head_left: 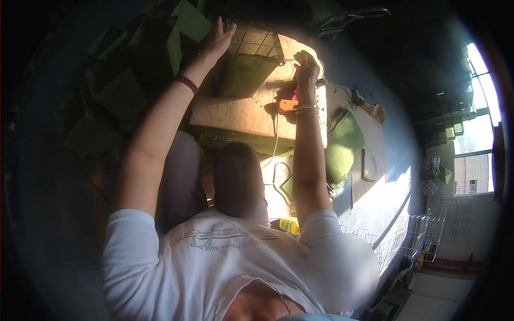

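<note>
A wire basket [256,36] with green cloth [243,75] at its near side sits on a lit tan padded surface [214,115] in front of me. My left hand [216,40] is at the basket's left edge, its fingers stretched and apart, a fingertip touching the wire. On the other side, my right hand [306,72] is by the basket's right corner with its fingers curled; whatever they pinch is too small to tell. Below my right wrist lies an orange-handled tool [287,105] with a pale cable hanging from it.
Green cloth pieces [120,96] are heaped at left. A green cushion-like bundle [344,147] lies to the right of my right forearm. A yellow bottle [289,226] is beside my knee. Wire racks [423,232] stand at right, below a bright window [476,117].
</note>
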`<state>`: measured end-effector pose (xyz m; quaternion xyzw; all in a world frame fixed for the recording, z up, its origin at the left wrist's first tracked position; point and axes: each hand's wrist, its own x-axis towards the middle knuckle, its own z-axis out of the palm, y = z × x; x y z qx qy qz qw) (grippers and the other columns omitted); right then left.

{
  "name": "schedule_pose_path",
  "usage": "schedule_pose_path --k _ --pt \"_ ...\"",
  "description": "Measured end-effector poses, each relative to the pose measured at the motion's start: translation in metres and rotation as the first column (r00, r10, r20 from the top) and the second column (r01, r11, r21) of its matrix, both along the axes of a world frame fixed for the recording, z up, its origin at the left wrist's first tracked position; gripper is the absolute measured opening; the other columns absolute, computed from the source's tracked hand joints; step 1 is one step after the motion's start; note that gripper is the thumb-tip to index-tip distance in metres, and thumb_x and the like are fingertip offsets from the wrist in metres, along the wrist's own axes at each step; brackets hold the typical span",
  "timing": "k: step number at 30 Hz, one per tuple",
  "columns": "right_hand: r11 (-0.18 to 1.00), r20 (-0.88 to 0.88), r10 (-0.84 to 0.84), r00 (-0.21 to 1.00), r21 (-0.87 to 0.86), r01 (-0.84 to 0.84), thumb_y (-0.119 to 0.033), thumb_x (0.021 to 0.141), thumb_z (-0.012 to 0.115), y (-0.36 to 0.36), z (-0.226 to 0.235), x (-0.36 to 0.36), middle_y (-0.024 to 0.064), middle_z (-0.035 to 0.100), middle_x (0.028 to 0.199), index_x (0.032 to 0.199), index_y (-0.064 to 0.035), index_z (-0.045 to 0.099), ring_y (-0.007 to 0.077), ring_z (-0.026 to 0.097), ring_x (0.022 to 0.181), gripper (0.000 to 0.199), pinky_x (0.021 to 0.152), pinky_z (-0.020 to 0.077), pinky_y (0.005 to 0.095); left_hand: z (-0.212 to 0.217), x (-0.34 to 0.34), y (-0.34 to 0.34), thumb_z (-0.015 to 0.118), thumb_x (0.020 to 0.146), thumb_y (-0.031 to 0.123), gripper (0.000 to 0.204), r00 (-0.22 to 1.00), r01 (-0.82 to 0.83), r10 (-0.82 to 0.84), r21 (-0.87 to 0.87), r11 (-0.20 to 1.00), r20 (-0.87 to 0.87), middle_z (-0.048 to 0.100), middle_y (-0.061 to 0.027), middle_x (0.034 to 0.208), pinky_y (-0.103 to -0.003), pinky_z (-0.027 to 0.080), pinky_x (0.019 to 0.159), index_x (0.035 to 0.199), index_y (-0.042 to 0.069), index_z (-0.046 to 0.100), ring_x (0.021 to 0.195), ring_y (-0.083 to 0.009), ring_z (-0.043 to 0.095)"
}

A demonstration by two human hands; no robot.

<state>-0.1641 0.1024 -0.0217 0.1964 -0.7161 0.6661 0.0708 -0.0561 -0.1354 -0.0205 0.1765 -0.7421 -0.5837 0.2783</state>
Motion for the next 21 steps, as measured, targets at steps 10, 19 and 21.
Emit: schedule_pose_path --k 10,19,21 --pt "0.756 -0.102 -0.336 0.936 0.563 0.333 -0.022 0.087 0.05 0.142 -0.159 0.042 0.0195 0.065 0.096 0.106 -0.0049 0.056 0.035 0.063 0.085 0.026 0.075 0.0475 0.0442 -0.01 -0.009 -0.002 0.054 0.094 0.035 0.067 0.997 -0.041 0.036 -0.074 0.996 -0.066 0.036 -0.0194 0.145 -0.035 0.029 0.109 0.145 0.003 0.027 0.135 -0.028 0.033" --pt "0.497 -0.59 -0.246 0.769 0.604 0.623 -0.014 0.08 0.058 0.151 -0.204 -0.019 0.0222 0.051 0.107 0.105 0.0004 0.051 0.038 0.051 0.102 0.03 0.09 0.0396 0.0444 -0.003 0.005 0.022 0.057 0.093 0.034 0.061 0.982 -0.039 0.069 0.175 0.984 -0.173 0.041 -0.015 0.143 -0.033 0.03 0.107 0.143 0.007 0.035 0.132 -0.0226 0.038" --pt "0.462 -0.364 -0.235 0.901 0.774 0.434 -0.012 0.08 0.057 0.106 -0.201 -0.018 0.0216 0.054 0.106 0.109 0.0021 0.051 0.0364 0.051 0.103 0.032 0.093 0.0395 0.0441 -0.014 0.02 0.0 0.057 0.093 0.035 0.062 0.984 -0.123 0.137 0.128 0.984 -0.11 0.042 -0.0145 0.142 -0.033 0.03 0.107 0.143 0.006 0.035 0.131 -0.0227 0.039"
